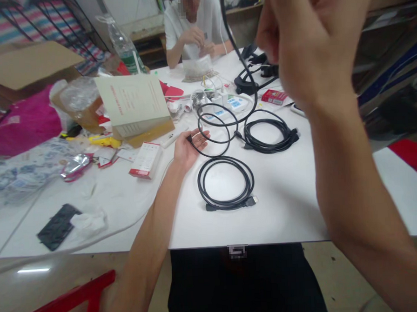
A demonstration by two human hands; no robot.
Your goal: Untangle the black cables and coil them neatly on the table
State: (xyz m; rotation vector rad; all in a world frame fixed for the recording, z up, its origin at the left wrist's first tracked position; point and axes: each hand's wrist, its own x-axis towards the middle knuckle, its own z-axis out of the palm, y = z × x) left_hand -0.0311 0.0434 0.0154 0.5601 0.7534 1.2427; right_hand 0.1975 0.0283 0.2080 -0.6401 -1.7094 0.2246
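A black HDMI cable [240, 56] hangs in loose loops above the table. Its plug end lies in my left hand [188, 152], which is palm up beneath the loops, the thumb by the plug and the other fingers extended. My right hand [307, 43] is raised close to the camera at upper right with its fingers curled. The cable rises past it out of the top of the view, so the exact grip is hidden. A coiled black cable [200, 184] with two plugs rests just in front of my left hand. Farther right lies a second black coil [271, 148].
A red-white box [146, 160], a propped booklet [132, 102] and plastic wrappings crowd the left. Power strips [239, 103], a red box [274, 97] and black gear [246, 82] stand farther back. A co-worker [197, 31] sits across the table. The near table edge [248, 244] runs before my lap.
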